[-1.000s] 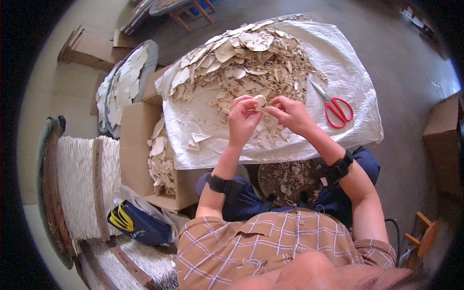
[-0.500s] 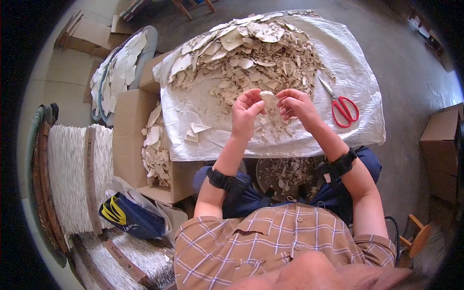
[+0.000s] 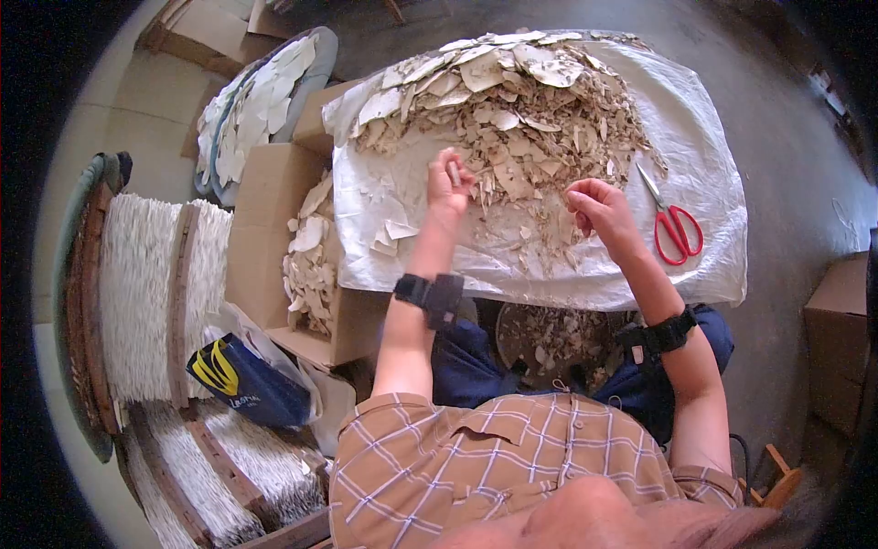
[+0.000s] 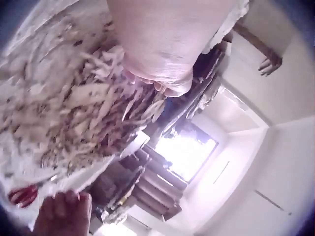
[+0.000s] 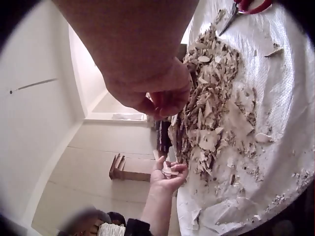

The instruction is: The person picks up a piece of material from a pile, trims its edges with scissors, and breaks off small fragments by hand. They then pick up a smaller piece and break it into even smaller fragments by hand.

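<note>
Over the left part of the white sheet, my left hand (image 3: pixel 448 188) holds a small pale flake (image 3: pixel 454 173) in its curled fingers. In the right wrist view, thin pale pieces (image 5: pixel 169 169) show between the thumb and fingers of that hand. Apart from it, my right hand (image 3: pixel 599 210) hangs over the sheet with fingers loosely bent and nothing visible in them. Beyond both hands spreads a heap of pale, broken flakes (image 3: pixel 521 169), with larger flat slices (image 3: pixel 480 71) along its far side.
Red-handled scissors (image 3: pixel 677 233) lie right of the heap on the white sheet (image 3: pixel 718 183). Left of it, a cardboard box (image 3: pixel 265 220) contains pale pieces (image 3: pixel 309 233). A dark blue bag (image 3: pixel 247 380) and stacked white slices (image 3: pixel 137 293) stand farther left. A pan of scraps (image 3: pixel 553 339) sits between the knees.
The hands were together at a round pale piece, then parted. My left hand has moved left and turned with a piece in it; my right hand has drawn away to the right.
</note>
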`<control>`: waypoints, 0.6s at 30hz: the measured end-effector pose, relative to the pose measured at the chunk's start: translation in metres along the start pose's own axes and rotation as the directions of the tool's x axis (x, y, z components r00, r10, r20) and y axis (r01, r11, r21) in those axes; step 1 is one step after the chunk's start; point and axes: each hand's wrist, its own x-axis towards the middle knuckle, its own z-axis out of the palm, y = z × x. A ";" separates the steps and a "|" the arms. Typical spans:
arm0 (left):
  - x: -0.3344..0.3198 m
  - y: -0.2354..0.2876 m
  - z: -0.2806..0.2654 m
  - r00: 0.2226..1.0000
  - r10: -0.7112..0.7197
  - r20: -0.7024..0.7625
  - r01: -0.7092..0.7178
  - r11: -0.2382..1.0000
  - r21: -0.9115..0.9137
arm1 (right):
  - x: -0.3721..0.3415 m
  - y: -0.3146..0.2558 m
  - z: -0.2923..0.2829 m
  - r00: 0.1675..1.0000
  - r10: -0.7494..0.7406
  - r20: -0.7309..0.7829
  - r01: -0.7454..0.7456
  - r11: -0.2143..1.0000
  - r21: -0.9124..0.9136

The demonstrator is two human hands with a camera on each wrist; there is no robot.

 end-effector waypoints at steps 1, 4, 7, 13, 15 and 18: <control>0.011 0.005 -0.006 0.975 0.131 -0.179 -0.098 0.978 0.184 | -0.001 -0.001 0.000 1.000 -0.003 0.019 0.003 1.000 -0.016; 0.041 0.005 -0.032 0.866 0.432 -0.252 -0.132 0.684 0.718 | -0.003 -0.001 -0.002 0.998 -0.032 0.046 0.036 0.994 -0.100; 0.049 -0.004 -0.042 0.842 0.538 -0.043 -0.183 0.359 0.915 | -0.005 -0.002 -0.004 0.997 -0.020 0.068 0.025 0.997 -0.070; 0.054 -0.006 -0.043 0.888 0.454 -0.077 -0.134 0.413 0.901 | -0.006 -0.005 -0.002 0.998 -0.007 0.060 0.014 0.993 -0.116; 0.054 -0.007 -0.042 0.851 0.521 -0.069 -0.172 0.400 0.900 | -0.007 -0.004 -0.002 0.998 -0.021 0.065 0.028 0.993 -0.116; 0.051 -0.005 -0.039 0.781 0.624 -0.023 -0.176 0.255 0.951 | -0.010 -0.004 -0.002 0.996 -0.029 0.085 0.038 0.994 -0.102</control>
